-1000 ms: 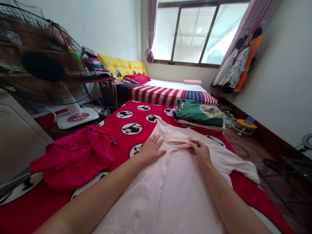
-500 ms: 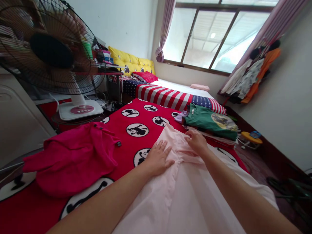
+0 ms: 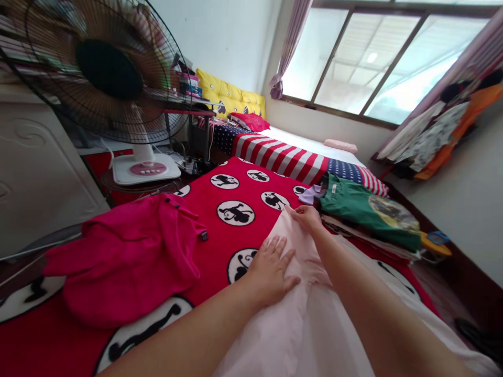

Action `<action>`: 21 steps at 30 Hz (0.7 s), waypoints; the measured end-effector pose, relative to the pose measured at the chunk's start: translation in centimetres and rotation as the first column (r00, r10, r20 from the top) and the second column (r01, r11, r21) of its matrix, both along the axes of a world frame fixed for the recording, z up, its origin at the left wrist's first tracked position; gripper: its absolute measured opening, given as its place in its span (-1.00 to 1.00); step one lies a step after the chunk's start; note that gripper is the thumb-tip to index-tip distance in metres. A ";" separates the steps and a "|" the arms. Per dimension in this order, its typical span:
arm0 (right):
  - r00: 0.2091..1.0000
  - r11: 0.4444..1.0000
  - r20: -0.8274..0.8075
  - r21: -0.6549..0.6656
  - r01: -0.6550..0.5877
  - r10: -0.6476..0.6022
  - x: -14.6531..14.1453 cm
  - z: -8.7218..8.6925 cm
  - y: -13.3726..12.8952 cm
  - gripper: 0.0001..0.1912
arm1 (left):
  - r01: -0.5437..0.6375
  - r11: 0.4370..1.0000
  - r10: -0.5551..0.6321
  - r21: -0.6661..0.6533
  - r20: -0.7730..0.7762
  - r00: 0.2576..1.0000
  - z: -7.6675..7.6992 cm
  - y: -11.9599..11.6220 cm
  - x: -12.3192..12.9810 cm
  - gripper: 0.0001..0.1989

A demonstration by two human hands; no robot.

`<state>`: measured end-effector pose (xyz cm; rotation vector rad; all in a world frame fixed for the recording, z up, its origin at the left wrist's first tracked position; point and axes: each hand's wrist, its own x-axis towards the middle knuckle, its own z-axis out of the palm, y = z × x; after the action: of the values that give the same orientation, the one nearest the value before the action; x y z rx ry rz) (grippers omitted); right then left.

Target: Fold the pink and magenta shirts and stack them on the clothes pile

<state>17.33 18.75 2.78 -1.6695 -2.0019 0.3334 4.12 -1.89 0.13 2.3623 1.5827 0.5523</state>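
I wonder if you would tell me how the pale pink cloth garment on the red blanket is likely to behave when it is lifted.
The pale pink cloth garment will probably hang floppy, since it folds into soft creases where the right hand pinches it. It looks thin, so likely light for its size. It may drag rather than slide on the red blanket beneath the flat left hand.

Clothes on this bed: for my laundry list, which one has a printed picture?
The green T-shirt atop the folded stack; the pink shirt and magenta top look plain.
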 end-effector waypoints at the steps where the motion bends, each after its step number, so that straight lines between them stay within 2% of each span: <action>1: 0.999 1.000 -0.036 0.018 -0.023 0.024 -0.2 -0.2 0.3 -0.72 | -0.005 1.000 0.005 0.004 0.008 1.000 -0.1 0.0 0.0 -0.31; 6: 0.980 0.987 -0.151 0.114 -0.112 0.129 -1.6 -1.9 1.1 -0.59 | -0.029 0.999 0.028 0.019 0.041 0.999 -0.4 0.1 0.1 -0.31; 12: 0.994 0.987 -0.081 0.153 -0.054 0.067 -2.1 -3.4 0.9 -0.55 | -0.051 0.999 0.051 -0.007 0.026 0.998 0.0 0.1 0.2 -0.33; 16: 0.999 0.991 -0.021 0.128 -0.036 0.039 -1.8 -2.5 0.5 -0.60 | -0.062 0.998 0.062 0.025 0.017 0.998 -0.3 0.1 0.3 -0.35; 19: 0.999 0.993 0.036 0.110 0.028 -0.032 -0.4 -1.3 -0.3 -0.68 | -0.072 0.995 0.069 0.069 0.036 0.997 -0.5 0.1 0.2 -0.36; 21: 0.992 0.992 0.088 0.097 0.082 -0.090 1.3 -0.5 -1.2 -0.71 | -0.159 0.982 0.152 0.101 0.076 0.985 -0.3 0.4 -0.2 -0.41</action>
<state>18.65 17.56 2.29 -1.7348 -1.9721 0.1327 3.94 -1.51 -0.16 2.2793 1.7584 0.7592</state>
